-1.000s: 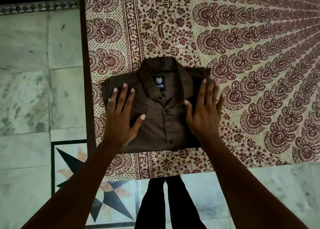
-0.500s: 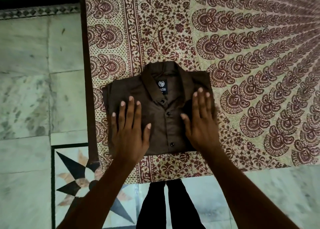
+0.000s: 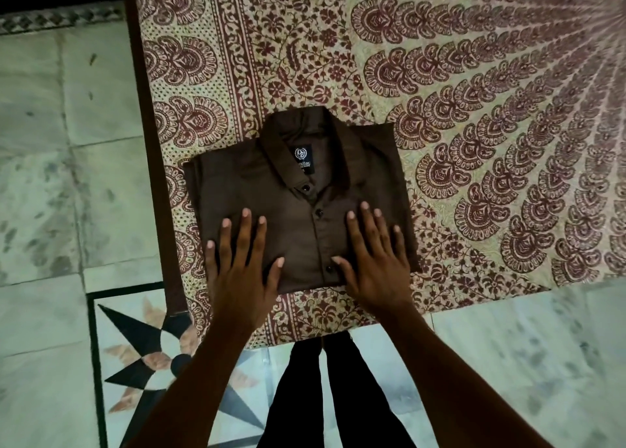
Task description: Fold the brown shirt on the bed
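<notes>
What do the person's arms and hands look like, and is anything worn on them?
Both forearms are bare, with no sleeves in view. The left hand and right hand wear no gloves, rings, watch or bracelets that show. The fingernails are short and pale.

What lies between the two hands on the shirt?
In the head view, between left hand and right hand lies the brown shirt's button placket with dark buttons.
</notes>
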